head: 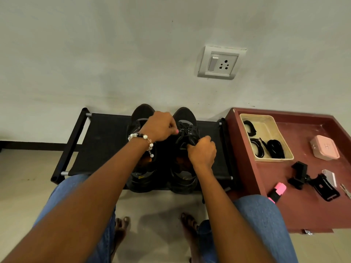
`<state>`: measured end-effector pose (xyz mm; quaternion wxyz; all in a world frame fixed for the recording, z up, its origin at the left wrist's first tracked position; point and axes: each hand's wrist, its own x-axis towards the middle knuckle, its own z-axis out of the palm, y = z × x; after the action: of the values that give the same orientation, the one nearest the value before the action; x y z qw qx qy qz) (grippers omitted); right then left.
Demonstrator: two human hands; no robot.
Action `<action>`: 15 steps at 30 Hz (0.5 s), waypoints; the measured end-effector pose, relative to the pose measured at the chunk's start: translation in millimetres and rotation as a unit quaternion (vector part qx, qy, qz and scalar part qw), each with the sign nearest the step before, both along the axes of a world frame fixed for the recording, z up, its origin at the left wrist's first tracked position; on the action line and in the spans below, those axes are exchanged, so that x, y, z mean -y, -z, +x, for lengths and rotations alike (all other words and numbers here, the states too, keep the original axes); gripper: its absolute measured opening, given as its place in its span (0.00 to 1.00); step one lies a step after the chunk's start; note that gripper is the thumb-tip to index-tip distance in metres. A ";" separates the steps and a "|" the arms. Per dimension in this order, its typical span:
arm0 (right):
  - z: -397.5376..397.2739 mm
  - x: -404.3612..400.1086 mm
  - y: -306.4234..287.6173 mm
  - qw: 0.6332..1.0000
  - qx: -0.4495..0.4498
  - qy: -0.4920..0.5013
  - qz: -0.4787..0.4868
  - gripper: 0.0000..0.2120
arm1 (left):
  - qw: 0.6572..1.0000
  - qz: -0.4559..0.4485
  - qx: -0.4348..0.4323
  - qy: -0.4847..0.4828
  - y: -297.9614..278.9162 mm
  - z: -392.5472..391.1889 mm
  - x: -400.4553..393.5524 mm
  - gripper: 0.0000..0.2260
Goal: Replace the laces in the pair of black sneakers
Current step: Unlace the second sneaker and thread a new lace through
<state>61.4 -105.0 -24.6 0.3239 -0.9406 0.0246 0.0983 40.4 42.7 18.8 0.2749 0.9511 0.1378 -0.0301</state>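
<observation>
**A:** nearest cam: two forearms over blue-jeaned knees [266,215], bare feet [187,223] on the floor below. Bead bracelet [144,141] on the left wrist.

**B:** sneakers?

**A:** pair side by side on a low black rack [102,141] against the wall, toes to the wall. Left sneaker [141,114] mostly hidden by the left arm. Right sneaker [185,115] is the one being handled.

**B:** hands?

**A:** left hand [161,126] fingers curled, pinching at the lace [185,130] near the eyelets. Right hand [203,149] curled tight at the tongue end, gripping lace or tongue; can't tell which, knuckles block it.

**B:** surroundings?

**A:** maroon table [307,211] just right of the rack. Beige tray [266,118] on it with coiled black laces [276,149]. Also a pink case [325,148], black clip mount [311,180], pink highlighter [277,192]. Wall socket [221,63] above.
</observation>
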 end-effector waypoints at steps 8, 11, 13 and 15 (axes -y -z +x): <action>3.3 0.0 3.3 1.000 -0.024 0.010 0.016 0.23 | 0.976 -0.185 -0.014 -0.115 2.0 2.7 4.1 0.08; 3.6 0.1 4.1 0.999 -0.034 0.014 0.029 0.23 | 0.920 -0.344 0.044 -0.185 -9.6 1.2 5.2 0.10; 3.5 0.1 4.4 0.998 -0.046 0.018 0.036 0.24 | 0.845 -0.482 0.111 -0.202 -19.1 1.6 4.8 0.11; 3.4 0.0 4.5 0.997 -0.058 0.023 0.042 0.25 | 0.721 -0.640 0.183 -0.190 -32.1 1.0 1.2 0.11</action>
<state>64.8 -105.0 -29.1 0.3637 -0.9180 0.0605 0.1461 41.4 41.5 50.9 0.8383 0.4894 0.2105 0.1160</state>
